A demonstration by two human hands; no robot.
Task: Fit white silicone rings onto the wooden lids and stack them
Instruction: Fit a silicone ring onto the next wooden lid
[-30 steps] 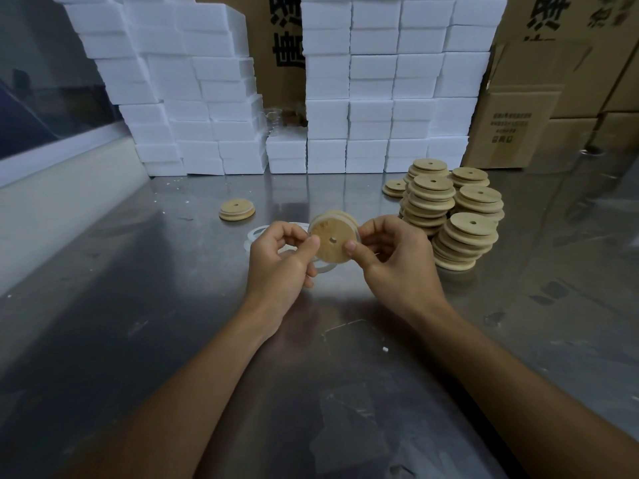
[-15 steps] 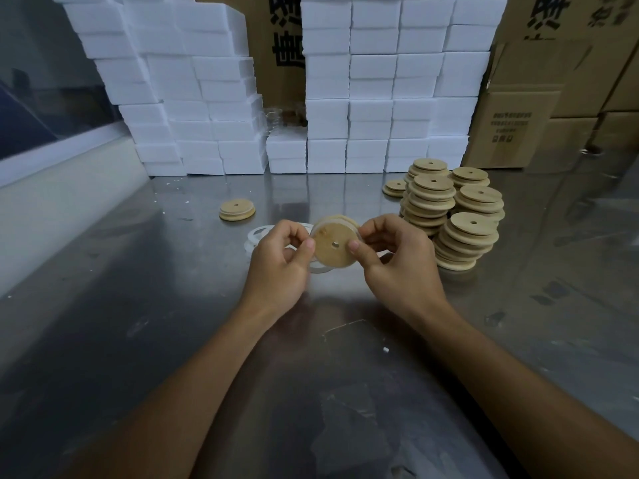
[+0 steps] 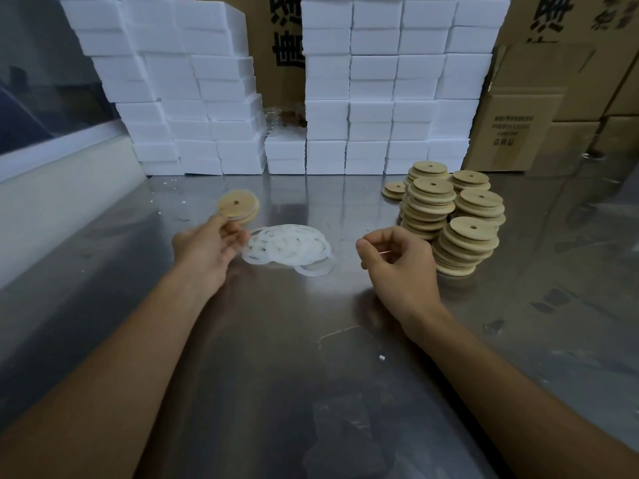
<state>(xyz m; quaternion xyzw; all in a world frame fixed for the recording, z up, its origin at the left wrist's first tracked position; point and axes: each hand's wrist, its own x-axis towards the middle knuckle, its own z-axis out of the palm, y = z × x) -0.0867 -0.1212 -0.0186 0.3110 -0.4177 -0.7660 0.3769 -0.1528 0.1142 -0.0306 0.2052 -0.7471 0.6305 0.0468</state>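
Head camera view: a person's left hand [image 3: 204, 250] pinches a wooden lid [image 3: 238, 206] by its lower edge, holding it above the far left of a steel tabletop [image 3: 283, 357]; blur hides whether a second lid lies beneath it. The right hand [image 3: 397, 262] is loosely curled and seems empty. Between them, white silicone rings [image 3: 288, 246] lie in an overlapping pile, too tangled to count. Right of that stand about five stacks of lids [image 3: 449, 216]. Lids look stiff and light, best held by the rim; rings look soft, stretchy, probably clingy. White foam blocks [image 3: 345, 81] line the back.
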